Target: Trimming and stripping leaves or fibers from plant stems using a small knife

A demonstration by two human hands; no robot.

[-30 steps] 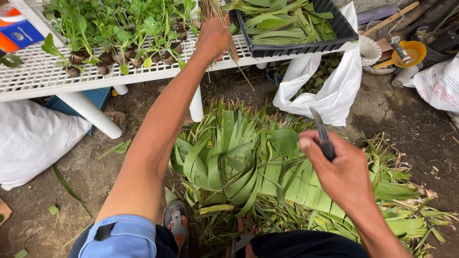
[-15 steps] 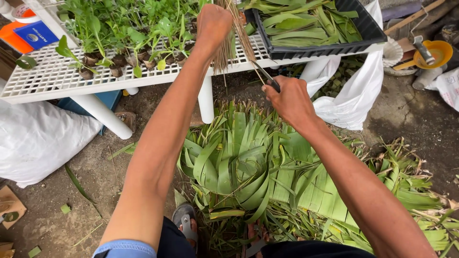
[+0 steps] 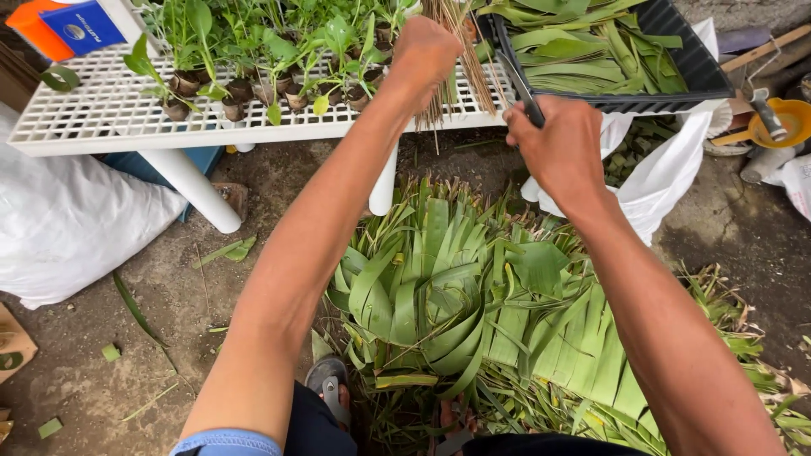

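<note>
My left hand (image 3: 425, 52) is stretched out over the white slatted table (image 3: 110, 110) and grips a bundle of thin brown sticks (image 3: 463, 63) that hang down past the table's front edge. My right hand (image 3: 557, 143) holds a knife (image 3: 522, 84) with its blade up against the sticks. Below my arms a big heap of cut green leaf strips (image 3: 456, 295) lies on the dirt ground. My foot in a sandal (image 3: 329, 384) rests at the heap's near side.
Several small potted seedlings (image 3: 253, 59) stand on the table. A black tray of green leaves (image 3: 625, 59) sits at its right end. White sacks lie at the left (image 3: 68, 219) and right (image 3: 667, 169). An orange bowl (image 3: 781, 122) is far right.
My right hand with the knife rose from over the leaf heap to the stick bundle at the table edge. My left hand stayed on the sticks.
</note>
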